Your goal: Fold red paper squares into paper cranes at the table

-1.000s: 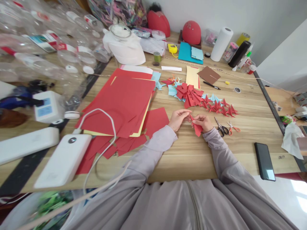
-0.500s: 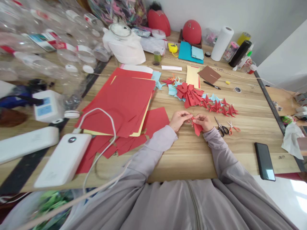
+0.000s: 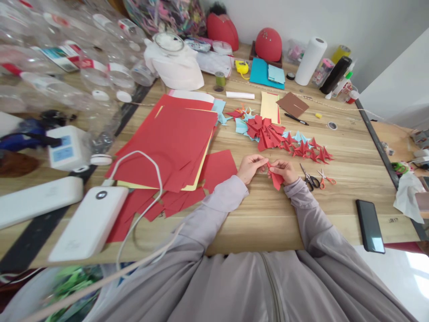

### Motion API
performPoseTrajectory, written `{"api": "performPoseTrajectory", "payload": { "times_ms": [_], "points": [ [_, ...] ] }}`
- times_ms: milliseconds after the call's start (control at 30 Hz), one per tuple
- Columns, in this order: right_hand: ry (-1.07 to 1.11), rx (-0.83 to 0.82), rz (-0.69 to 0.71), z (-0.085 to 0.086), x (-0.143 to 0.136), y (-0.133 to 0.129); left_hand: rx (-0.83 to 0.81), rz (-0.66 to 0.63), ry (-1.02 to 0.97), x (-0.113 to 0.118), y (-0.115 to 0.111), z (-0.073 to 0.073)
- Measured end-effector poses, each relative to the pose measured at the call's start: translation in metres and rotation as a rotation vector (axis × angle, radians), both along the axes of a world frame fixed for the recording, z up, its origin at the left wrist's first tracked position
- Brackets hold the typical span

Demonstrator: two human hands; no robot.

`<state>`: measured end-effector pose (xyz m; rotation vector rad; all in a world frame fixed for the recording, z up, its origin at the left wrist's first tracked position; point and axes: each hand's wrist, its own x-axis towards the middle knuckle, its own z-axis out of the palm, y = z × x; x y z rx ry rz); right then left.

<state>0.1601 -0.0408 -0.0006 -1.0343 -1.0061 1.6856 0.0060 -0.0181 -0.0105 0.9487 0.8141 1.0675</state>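
Between my two hands is a small folded piece of red paper (image 3: 276, 180), its wide end hanging down toward me. My left hand (image 3: 250, 167) pinches its upper left edge between thumb and fingertips. My right hand (image 3: 284, 171) grips it from the other side, the thumb lying along the fold. Beyond my hands lie folded red paper pieces (image 3: 265, 132) and a row of pointed red paper shapes (image 3: 303, 149), with some light blue ones among them. Black-handled scissors (image 3: 311, 180) and orange-handled scissors (image 3: 325, 180) rest right of my right hand.
Large red paper sheets (image 3: 174, 143) are stacked on the left, with cut red squares (image 3: 219, 169) beside them. A white power bank (image 3: 89, 223) with a cable lies at front left. Plastic bottles (image 3: 94, 74) crowd the back left. A phone (image 3: 369, 226) lies at the right edge.
My hands stay in almost the same place. The red paper between them has shifted slightly, and a little more of its upper edge shows between my fingertips.
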Motion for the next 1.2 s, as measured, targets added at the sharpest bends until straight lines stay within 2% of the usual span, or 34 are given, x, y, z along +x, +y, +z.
{"api": "performPoseTrajectory", "payload": {
  "times_ms": [367,633,967,1200],
  "points": [
    [0.004,0.013,-0.002,-0.0011,-0.0006,0.0002,-0.016,-0.033,-0.046,0.0021,-0.0008,0.0017],
    [-0.005,0.02,0.016,-0.0044,-0.0002,0.0006,0.013,-0.022,0.086,0.0017,-0.0023,0.0035],
    [-0.022,0.036,0.007,-0.0032,-0.0021,0.0,-0.035,-0.026,0.072,0.0025,-0.0024,0.0015],
    [-0.017,0.035,-0.036,-0.0044,-0.0015,0.0,0.069,-0.081,0.144,0.0025,-0.0042,0.0048]
  ]
}}
